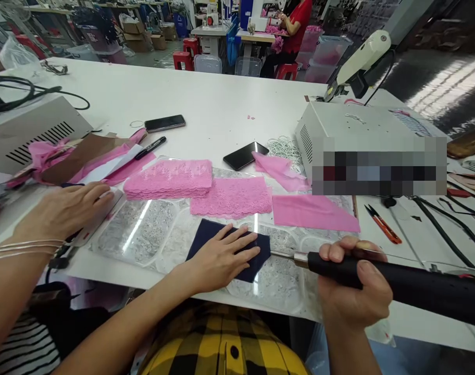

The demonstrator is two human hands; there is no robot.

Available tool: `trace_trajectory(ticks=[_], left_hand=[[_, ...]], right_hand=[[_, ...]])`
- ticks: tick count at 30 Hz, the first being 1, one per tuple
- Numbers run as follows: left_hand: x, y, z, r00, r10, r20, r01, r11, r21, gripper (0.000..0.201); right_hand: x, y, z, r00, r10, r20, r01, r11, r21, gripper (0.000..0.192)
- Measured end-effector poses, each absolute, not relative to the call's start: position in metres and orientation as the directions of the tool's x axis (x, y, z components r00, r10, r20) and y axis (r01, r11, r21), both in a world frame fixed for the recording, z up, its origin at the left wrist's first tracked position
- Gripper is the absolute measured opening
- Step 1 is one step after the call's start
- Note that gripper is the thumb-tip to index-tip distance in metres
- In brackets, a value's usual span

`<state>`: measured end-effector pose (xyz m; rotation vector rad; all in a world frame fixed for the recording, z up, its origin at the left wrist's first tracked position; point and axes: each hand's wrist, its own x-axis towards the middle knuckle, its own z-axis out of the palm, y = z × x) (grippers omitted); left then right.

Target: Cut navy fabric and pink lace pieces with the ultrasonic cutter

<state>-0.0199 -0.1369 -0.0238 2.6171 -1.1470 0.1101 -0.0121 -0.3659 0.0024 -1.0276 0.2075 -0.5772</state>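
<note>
My left hand (226, 254) lies flat with its fingers spread, pressing on a piece of navy fabric (200, 242). Wrapped in my right hand (354, 278) is a thick black-handled wand tool (425, 286) with a thin metal tip. That tip meets the right edge of the navy fabric; whether it goes under is hidden. Just beyond the fabric are a pink lace piece (232, 197) and a stack of pink lace pieces (169, 178). A plain pink cloth piece (313, 212) lies to their right.
A co-worker's hand (63, 208) with bangles rests at left. A grey machine box (339, 122) stands at right, near orange snips (384, 224). Two phones (165, 123) (245, 155), a black marker (150, 148) and pale elastic cord (285, 151) lie farther back.
</note>
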Motion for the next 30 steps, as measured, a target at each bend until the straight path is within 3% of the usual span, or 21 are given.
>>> trace_trajectory(ticks=[4, 10, 13, 16, 19, 21, 25, 30], left_hand=[[-0.019, -0.139, -0.017, 0.684, -0.715, 0.145, -0.727, -0.655, 0.206, 0.035], [-0.018, -0.140, -0.014, 0.675, -0.726, 0.133, -0.736, -0.648, 0.198, 0.034], [-0.019, -0.139, -0.013, 0.672, -0.728, 0.135, -0.737, -0.641, 0.214, 0.035], [-0.013, -0.141, -0.010, 0.683, -0.709, 0.178, -0.726, -0.630, 0.276, 0.029], [0.002, -0.151, -0.003, 0.735, -0.644, 0.210, -0.667, -0.634, 0.392, 0.023], [0.016, -0.162, 0.002, 0.780, -0.608, 0.146, -0.604, -0.672, 0.428, 0.018], [0.036, -0.183, 0.007, 0.814, -0.581, -0.019, -0.530, -0.756, 0.383, 0.016], [0.040, -0.190, 0.005, 0.818, -0.572, -0.062, -0.494, -0.753, 0.434, 0.004]], right_hand=[[-0.013, -0.374, 0.005, 0.799, -0.588, 0.125, 0.393, 0.354, -0.849, 0.020], [-0.015, -0.372, 0.000, 0.832, -0.549, 0.085, 0.340, 0.383, -0.859, 0.022], [-0.012, -0.375, 0.002, 0.771, -0.635, 0.044, 0.354, 0.370, -0.859, 0.022], [-0.010, -0.386, 0.006, 0.669, -0.740, 0.068, 0.430, 0.311, -0.848, 0.022], [-0.013, -0.393, 0.008, 0.667, -0.743, 0.054, 0.422, 0.317, -0.850, 0.021], [-0.016, -0.392, 0.008, 0.673, -0.739, 0.031, 0.402, 0.330, -0.854, 0.022], [-0.018, -0.384, 0.005, 0.669, -0.743, 0.009, 0.391, 0.341, -0.855, 0.023], [-0.018, -0.380, 0.005, 0.686, -0.727, 0.011, 0.388, 0.354, -0.851, 0.023]])
